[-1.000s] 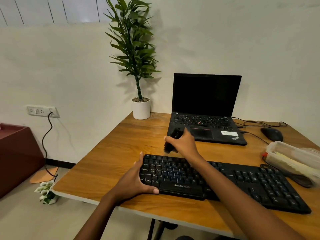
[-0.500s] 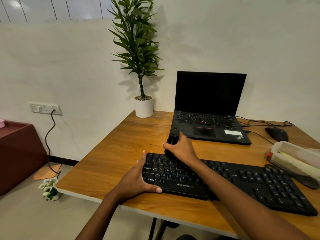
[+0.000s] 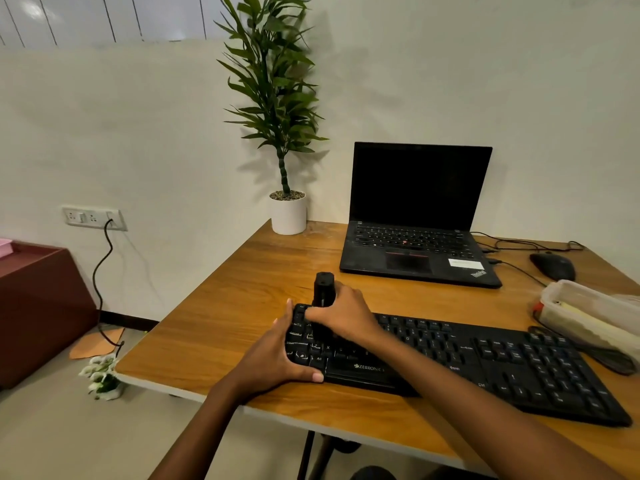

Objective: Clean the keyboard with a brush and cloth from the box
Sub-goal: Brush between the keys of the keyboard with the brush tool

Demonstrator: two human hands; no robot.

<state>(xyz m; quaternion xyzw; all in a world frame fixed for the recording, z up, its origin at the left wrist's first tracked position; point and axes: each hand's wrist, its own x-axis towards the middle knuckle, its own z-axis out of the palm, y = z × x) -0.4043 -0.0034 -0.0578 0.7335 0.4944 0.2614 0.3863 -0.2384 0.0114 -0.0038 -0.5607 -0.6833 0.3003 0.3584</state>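
right hand (image 3: 341, 315) fingers wrapped round the black brush (image 3: 323, 289), bristles hidden behind it. left hand (image 3: 273, 355) fingers clamp the keyboard (image 3: 485, 358) end. box (image 3: 595, 310) cut off at the frame's right edge.

Right hand (image 3: 346, 318) has pulled back from the far edge of the keyboard (image 3: 485, 358) onto the left-end keys, now close beside the left hand (image 3: 273, 355) fingertips. Brush (image 3: 323, 289) (black, handle end up) stands more upright than a second ago.
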